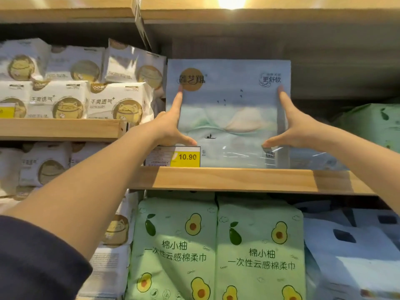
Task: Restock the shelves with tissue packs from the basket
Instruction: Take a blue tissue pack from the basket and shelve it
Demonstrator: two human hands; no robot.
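1. Pale-blue tissue pack [228, 113] stands upright on the wooden shelf [238, 179], grasped at both sides.
2. Left hand [171, 126] presses its left edge, forefinger up, thumb on the front.
3. Right hand [292, 126] mirrors it on the right edge.
4. A yellow price tag [185, 156] sits just beside the left thumb.
5. Green avocado-print packs [216, 252] fill the shelf below; white packs [71, 98] are stacked to the left.

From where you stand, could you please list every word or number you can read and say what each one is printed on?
"10.90": yellow price tag on the shelf edge; its barcode digits are too small.
"更舒软": top right of the blue tissue pack, held between the left hand and right hand; its gold logo is blurred.
"棉小柚 一次性云感棉柔巾": both green avocado packs.
"干爽透气": white cat packs; smaller print unreadable.
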